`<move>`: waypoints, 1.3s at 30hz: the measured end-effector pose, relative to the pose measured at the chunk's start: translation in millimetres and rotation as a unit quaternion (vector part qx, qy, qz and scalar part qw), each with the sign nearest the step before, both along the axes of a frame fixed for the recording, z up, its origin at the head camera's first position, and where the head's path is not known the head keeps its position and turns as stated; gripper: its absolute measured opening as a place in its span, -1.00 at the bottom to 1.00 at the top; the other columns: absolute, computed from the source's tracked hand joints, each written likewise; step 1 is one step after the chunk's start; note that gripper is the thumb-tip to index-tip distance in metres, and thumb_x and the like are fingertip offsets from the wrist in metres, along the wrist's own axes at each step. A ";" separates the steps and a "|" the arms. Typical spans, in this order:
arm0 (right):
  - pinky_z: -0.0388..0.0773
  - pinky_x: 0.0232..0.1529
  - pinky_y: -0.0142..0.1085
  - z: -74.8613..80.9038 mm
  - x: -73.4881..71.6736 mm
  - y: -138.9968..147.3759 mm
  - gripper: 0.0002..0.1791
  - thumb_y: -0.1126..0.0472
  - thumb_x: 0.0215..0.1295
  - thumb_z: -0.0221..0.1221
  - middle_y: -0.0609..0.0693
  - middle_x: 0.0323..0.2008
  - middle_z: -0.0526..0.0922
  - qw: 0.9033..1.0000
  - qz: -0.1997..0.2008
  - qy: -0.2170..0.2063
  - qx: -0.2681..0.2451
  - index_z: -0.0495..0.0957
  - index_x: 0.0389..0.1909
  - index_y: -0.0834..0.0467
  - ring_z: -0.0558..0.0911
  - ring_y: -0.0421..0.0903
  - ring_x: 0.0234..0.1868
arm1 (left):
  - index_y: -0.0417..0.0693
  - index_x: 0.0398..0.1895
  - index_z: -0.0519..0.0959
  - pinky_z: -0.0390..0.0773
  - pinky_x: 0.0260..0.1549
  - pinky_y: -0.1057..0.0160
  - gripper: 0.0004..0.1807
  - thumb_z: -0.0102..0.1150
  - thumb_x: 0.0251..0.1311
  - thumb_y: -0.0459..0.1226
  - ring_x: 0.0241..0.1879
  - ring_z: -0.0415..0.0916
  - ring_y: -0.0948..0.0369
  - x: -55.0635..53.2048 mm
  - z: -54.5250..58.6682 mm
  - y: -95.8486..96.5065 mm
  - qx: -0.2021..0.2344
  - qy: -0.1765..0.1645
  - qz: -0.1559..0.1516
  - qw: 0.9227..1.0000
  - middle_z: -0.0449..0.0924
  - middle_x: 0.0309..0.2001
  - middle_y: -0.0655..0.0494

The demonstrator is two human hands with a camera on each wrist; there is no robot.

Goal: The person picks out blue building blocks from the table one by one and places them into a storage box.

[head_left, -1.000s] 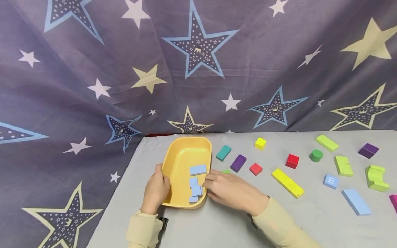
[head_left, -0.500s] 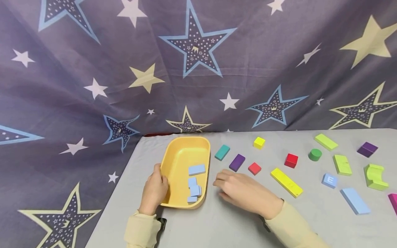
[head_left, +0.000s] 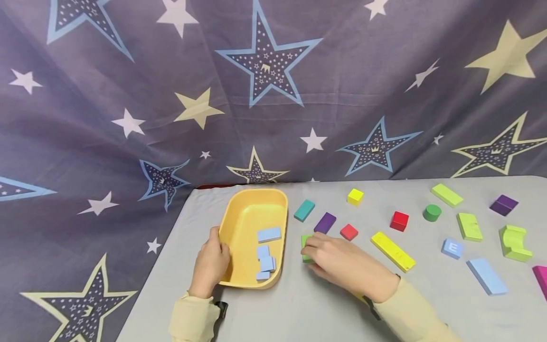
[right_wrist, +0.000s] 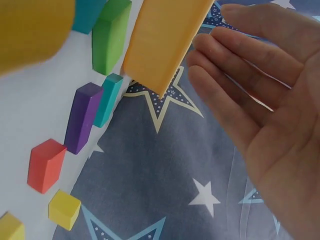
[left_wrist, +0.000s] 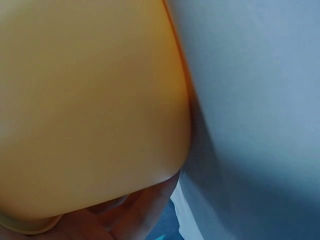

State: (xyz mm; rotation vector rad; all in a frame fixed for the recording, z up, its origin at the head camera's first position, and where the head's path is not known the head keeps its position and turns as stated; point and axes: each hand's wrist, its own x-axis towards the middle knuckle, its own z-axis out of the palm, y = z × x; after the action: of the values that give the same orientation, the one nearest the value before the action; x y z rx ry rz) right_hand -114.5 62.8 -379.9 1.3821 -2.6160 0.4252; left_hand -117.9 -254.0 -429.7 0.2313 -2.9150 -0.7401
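My left hand (head_left: 210,263) grips the left rim of a yellow plastic tray (head_left: 239,213), thumb over the edge. In the left wrist view its fingers (left_wrist: 145,210) lie against the outside of the tray (left_wrist: 95,110). Several light blue blocks (head_left: 269,234) lie inside, toward the tray's right side. My right hand (head_left: 342,261) hovers to the right of the tray, its fingers over a green block (head_left: 305,241) that it partly hides. The right wrist view shows that hand (right_wrist: 270,95) with loosely extended fingers and nothing held, apart from the green block (right_wrist: 111,37).
Beyond my right hand lie a purple block (head_left: 325,223), a teal block (head_left: 304,210), a small red block (head_left: 349,232) and a yellow cube (head_left: 355,196). Further right are a long yellow block (head_left: 393,251), a light blue plank (head_left: 487,276) and several others. A starry curtain (head_left: 273,118) hangs behind.
My right hand has moved right, from the tray's right rim to above the green block, which now shows more. The left hand keeps its grip on the tray.
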 end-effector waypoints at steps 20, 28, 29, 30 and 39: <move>0.62 -0.09 -0.32 -4.7 1.2 21.6 -0.70 0.20 0.11 0.44 -0.05 -0.23 0.65 0.999 -0.023 -0.018 0.027 0.69 -0.12 0.17 0.55 -0.16 -0.18 | -0.32 0.33 0.25 0.54 -0.31 -0.15 -0.53 -0.13 0.39 -0.36 -0.24 0.63 -0.20 0.4 0.0 -1.0 -0.005 0.000 -0.004 1.000 0.62 -0.11 -0.40; 0.60 -0.19 -0.36 -7.2 3.1 29.7 -0.72 0.22 0.11 0.43 -0.09 -0.28 0.62 0.998 -0.036 -0.039 0.030 0.69 -0.14 0.15 0.50 -0.19 -0.23 | -0.32 0.33 0.25 0.54 -0.29 -0.17 -0.54 -0.11 0.39 -0.37 -0.23 0.63 -0.21 -0.1 -0.2 0.6 -0.009 0.005 -0.005 1.000 0.63 -0.11 -0.40; 0.60 -0.20 -0.36 -7.3 3.1 30.5 -0.73 0.22 0.12 0.43 -0.09 -0.29 0.61 0.998 -0.039 -0.042 0.027 0.69 -0.15 0.14 0.50 -0.19 -0.24 | -0.32 0.33 0.26 0.54 -0.29 -0.16 -0.54 -0.11 0.39 -0.37 -0.24 0.63 -0.21 -0.3 -0.2 0.6 -0.010 0.006 -0.004 1.000 0.63 -0.12 -0.39; 0.60 -0.21 -0.37 -7.3 2.9 31.1 -0.74 0.22 0.12 0.42 -0.10 -0.29 0.60 0.998 -0.041 -0.044 0.025 0.69 -0.15 0.14 0.49 -0.19 -0.24 | -0.32 0.32 0.26 0.53 -0.29 -0.17 -0.54 -0.11 0.38 -0.37 -0.24 0.63 -0.21 -0.5 0.0 0.8 -0.011 0.006 -0.004 1.000 0.63 -0.12 -0.39; 0.58 -0.26 -0.39 -11.5 3.8 37.8 -0.79 0.25 0.09 0.43 -0.11 -0.38 0.57 0.999 -0.029 -0.019 0.013 0.67 -0.24 0.15 0.49 -0.20 -0.31 | -0.31 0.31 0.27 0.52 -0.25 -0.22 -0.54 -0.11 0.36 -0.38 -0.20 0.62 -0.27 -1.0 -0.7 1.0 -0.011 0.007 0.002 1.000 0.63 -0.11 -0.41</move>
State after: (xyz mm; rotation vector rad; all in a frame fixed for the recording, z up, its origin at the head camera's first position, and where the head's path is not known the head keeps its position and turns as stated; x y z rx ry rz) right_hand -110.7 100.7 -391.4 1.3133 -2.6944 0.4143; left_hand -118.9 -253.1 -430.4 0.2279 -2.9066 -0.7044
